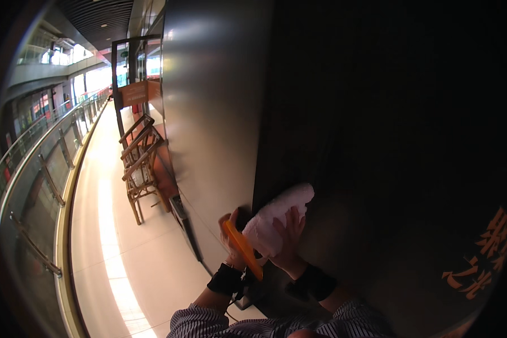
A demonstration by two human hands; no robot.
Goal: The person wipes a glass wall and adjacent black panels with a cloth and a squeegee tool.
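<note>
My left hand (pixel 231 236) grips a flat orange object (pixel 241 247), seen nearly edge-on, with my fingers behind it. What kind of object it is cannot be told. My right hand (pixel 290 234) is spread over a white fluffy cloth or fleece pad (pixel 270 224), thumb and fingers pressing on its near face. One end of the pad lies close beside the orange object; whether they touch is unclear. Behind both hands rises a dark panel (pixel 346 126); contact between the pad and the panel cannot be made out. Black bands wrap both wrists.
Stacked wooden chairs (pixel 141 169) stand on the pale tiled floor (pixel 101 211) ahead to the left. A glass railing (pixel 46 177) with metal posts runs along the walkway. A dark door frame (pixel 115 84) bears a sign. The panel carries orange lettering (pixel 473 270) at right.
</note>
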